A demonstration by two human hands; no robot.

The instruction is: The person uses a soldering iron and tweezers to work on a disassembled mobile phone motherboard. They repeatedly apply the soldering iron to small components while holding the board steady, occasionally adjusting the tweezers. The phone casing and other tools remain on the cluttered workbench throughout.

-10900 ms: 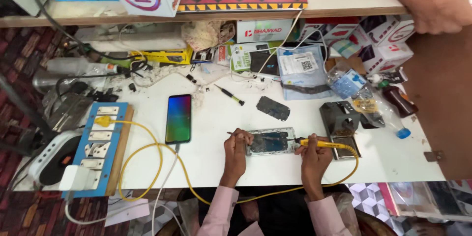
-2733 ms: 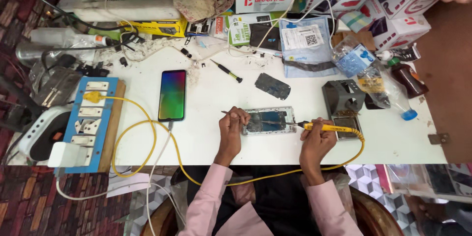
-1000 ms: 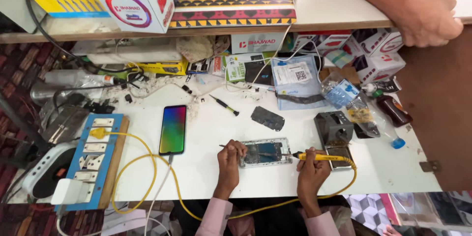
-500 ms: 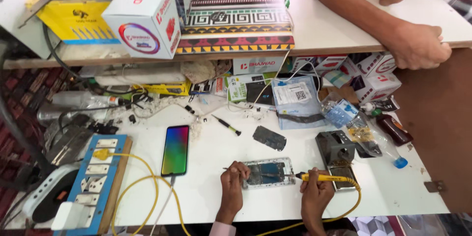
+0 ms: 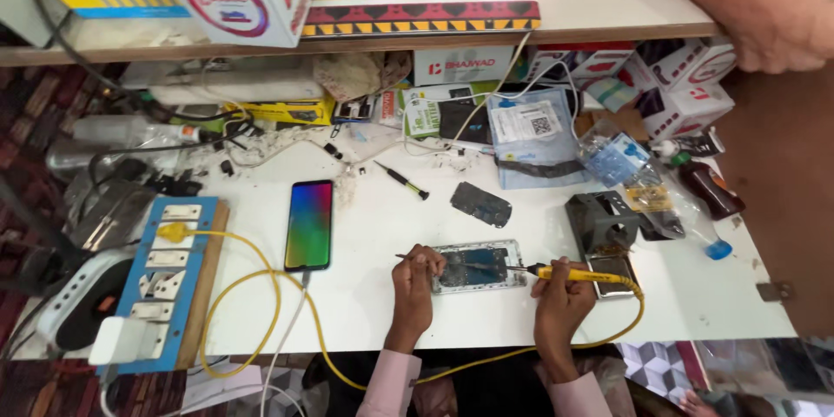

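Cluttered white bench [image 5: 486,313]. Left hand [image 5: 415,276] pinches a thin tool [image 5: 408,257] over the opened phone [image 5: 478,265] at centre; right hand [image 5: 558,288] closed round yellow soldering iron [image 5: 580,274]. Brace wrists, touch tip briefly.

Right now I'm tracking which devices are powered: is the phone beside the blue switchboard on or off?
On: the black slim phone lies flat, its screen glowing with rainbow colours.
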